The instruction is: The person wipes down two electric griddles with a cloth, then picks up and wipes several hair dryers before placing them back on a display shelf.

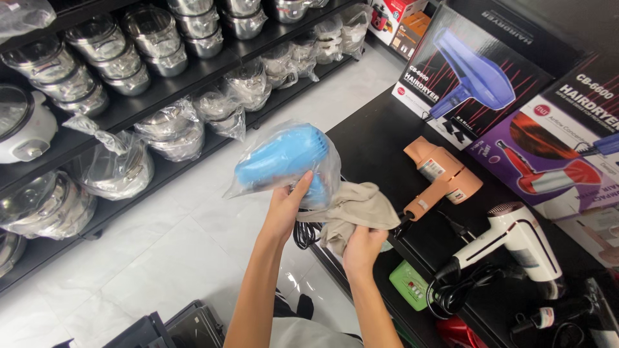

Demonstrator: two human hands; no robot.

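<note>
Head view: left hand (pixel 288 207) fingers (pixel 303 182) grip bagged blue hairdryer (pixel 280 158) handle.

To the right of the hands stands a black counter (pixel 374 145). On it, just right of the right hand, lies a peach hair dryer (pixel 442 177). Further right lies a white hair dryer (pixel 516 241) with its black cord (pixel 461 290) coiled beside it. Behind them lean two printed boxes (pixel 480 77). To the left of the hands, black shelves (pixel 129 109) carry steel pots (pixel 151 32), many wrapped in clear plastic. Below is a white tiled floor (pixel 161 258).
</note>
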